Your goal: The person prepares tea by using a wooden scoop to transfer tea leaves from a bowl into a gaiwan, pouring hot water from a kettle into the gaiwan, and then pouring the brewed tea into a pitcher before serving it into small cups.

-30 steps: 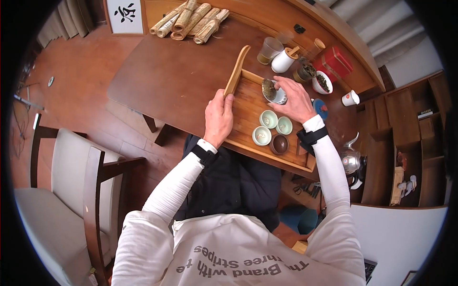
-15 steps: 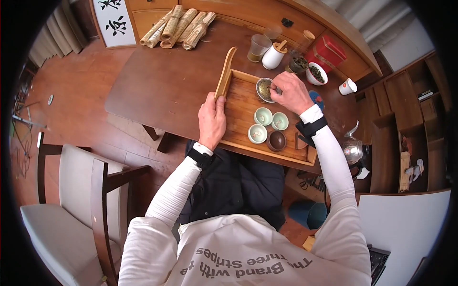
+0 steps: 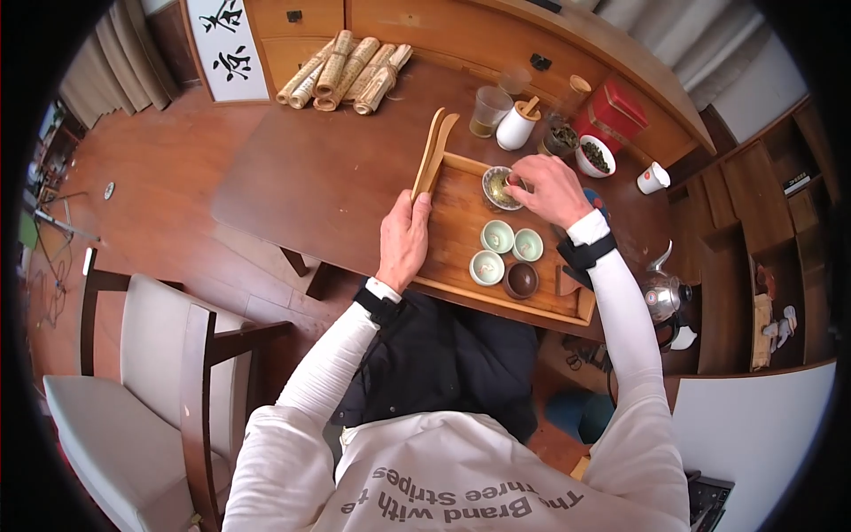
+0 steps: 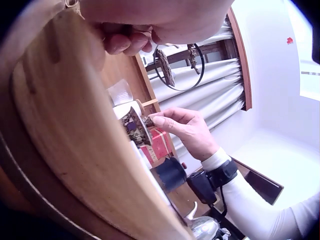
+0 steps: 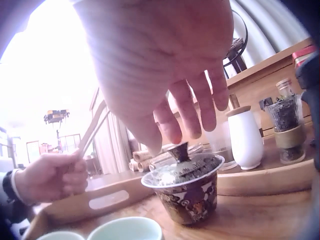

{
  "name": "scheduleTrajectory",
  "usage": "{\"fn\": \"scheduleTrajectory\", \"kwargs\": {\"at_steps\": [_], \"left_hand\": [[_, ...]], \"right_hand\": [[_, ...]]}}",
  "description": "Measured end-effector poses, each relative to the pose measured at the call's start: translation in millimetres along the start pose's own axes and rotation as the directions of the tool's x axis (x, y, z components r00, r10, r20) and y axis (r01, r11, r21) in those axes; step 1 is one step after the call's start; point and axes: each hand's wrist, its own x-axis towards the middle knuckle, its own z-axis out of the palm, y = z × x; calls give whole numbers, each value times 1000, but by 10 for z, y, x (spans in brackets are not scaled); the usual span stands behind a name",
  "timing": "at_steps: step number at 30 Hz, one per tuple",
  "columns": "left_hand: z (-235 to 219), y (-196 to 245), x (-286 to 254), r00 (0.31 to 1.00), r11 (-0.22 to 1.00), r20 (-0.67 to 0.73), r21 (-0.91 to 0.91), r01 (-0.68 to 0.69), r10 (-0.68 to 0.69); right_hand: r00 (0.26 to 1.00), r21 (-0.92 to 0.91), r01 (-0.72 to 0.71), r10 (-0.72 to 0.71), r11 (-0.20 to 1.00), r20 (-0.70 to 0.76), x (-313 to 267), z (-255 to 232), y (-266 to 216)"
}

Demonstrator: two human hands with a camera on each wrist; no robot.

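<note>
My left hand (image 3: 404, 244) grips a pair of long, curved wooden tongs (image 3: 433, 155) upright at the left side of the wooden tray (image 3: 456, 191). Over a patterned lidded bowl (image 5: 190, 202) my right hand (image 3: 554, 191) hovers, palm down. Its fingers hang fairly straight, their tips right at the knob of the lid (image 5: 190, 170). The lid sits inside the bowl's flared white rim. Three pale green cups (image 3: 497, 237) and a brown cup (image 3: 520, 281) stand close together, nearer the body. A small brown piece (image 3: 570, 281) lies by the tray's right side.
Behind the tray stand a glass pitcher (image 3: 489, 111), a white jar (image 3: 516, 129) and a bowl of tea leaves (image 3: 595, 157). A red box (image 3: 613, 113) and paper cup (image 3: 653, 178) are further right. Rolled scrolls (image 3: 341, 75) lie back left; a metal kettle (image 3: 663, 297) stands right.
The lid, tilted up in my right hand a second ago, now sits on the bowl. The tongs, seen as one strip before, now show two legs. The head view has shifted slightly.
</note>
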Motion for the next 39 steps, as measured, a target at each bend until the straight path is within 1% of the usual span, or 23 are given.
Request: {"fn": "scheduleTrajectory", "kwargs": {"at_steps": [1, 3, 4, 5, 9, 10, 11, 13, 14, 15, 17, 18, 20, 21, 22, 23, 25, 27, 28, 30, 34, 37, 39], "left_hand": [[-19, 26, 0, 998, 998, 45, -47, 50, -48], [-34, 98, -36, 996, 995, 74, -77, 64, -58], [-33, 144, -70, 973, 958, 181, -222, 182, -143], [-28, 197, -109, 931, 886, 301, -344, 310, -208], [71, 366, -211, 940, 969, 326, -182, 166, -100], [112, 425, -275, 954, 996, 297, -71, 62, -38], [133, 487, -311, 951, 996, 306, -68, 60, -36], [167, 597, -366, 940, 999, 341, 37, -8, -5], [188, 610, -374, 941, 993, 330, 73, -96, 67], [206, 619, -378, 939, 993, 338, 74, -97, 66], [252, 641, -350, 910, 974, 359, 10, -227, 208], [270, 680, -317, 909, 974, 361, 7, -227, 210], [311, 763, -216, 902, 995, 421, -17, -95, 93], [345, 749, -151, 902, 995, 422, -23, -93, 94], [374, 718, -75, 898, 984, 403, -66, -163, 176], [389, 693, -2, 889, 967, 378, -107, -233, 256], [335, 623, 92, 901, 963, 343, -48, -267, 267], [253, 393, 180, 871, 815, 200, 308, -490, 448], [200, 285, 176, 892, 820, 238, 357, -447, 383], [165, 23, 129, 890, 799, 237, 392, -455, 390], [119, -87, 107, 896, 798, 279, 415, -436, 345], [111, -38, 93, 912, 818, 281, 416, -397, 300], [104, -39, 88, 913, 839, 278, 381, -389, 298]], "right_hand": [[997, 41, 11, -7, 999, -82, -5, -20, -31], [973, 306, -195, 223, 932, -61, -96, -180, -227], [973, 371, -97, 166, 923, -160, -135, -157, -309], [975, 406, -88, 163, 910, -154, -202, -149, -426], [949, 677, -239, 314, 696, 12, -419, -24, -841], [947, 743, -198, 319, 639, -22, -459, 82, -851], [944, 744, -201, 329, 637, -26, -500, 107, -862], [876, 913, -291, 463, 284, 135, -563, 99, -900], [877, 917, -299, 455, 264, 155, -581, 55, -875], [874, 918, -299, 462, 260, 154, -588, 25, -856], [869, 974, -205, 475, 95, 136, -578, -24, -799], [873, 984, -162, 474, 70, 110, -559, -44, -765], [881, 981, -171, 461, 94, 109, -501, -153, -699], [888, 977, -179, 447, 112, 112, -463, -205, -658], [896, 975, -157, 438, 160, 72, -396, -250, -590], [906, 956, -101, 423, 276, -26, -311, -369, -491], [860, 864, -106, 481, 493, -170, -63, -557, -99], [811, 760, -142, 515, 634, -277, 257, -726, 403], [804, 765, -142, 524, 628, -281, 401, -732, 650], [795, 643, -312, 563, 699, -226, 676, -635, 1181], [798, 562, -461, 597, 687, -75, 1068, -436, 1459], [856, 574, -441, 516, 690, 38, 1205, -238, 1552], [851, 515, -483, 518, 708, 87, 1219, -198, 1577]]}}
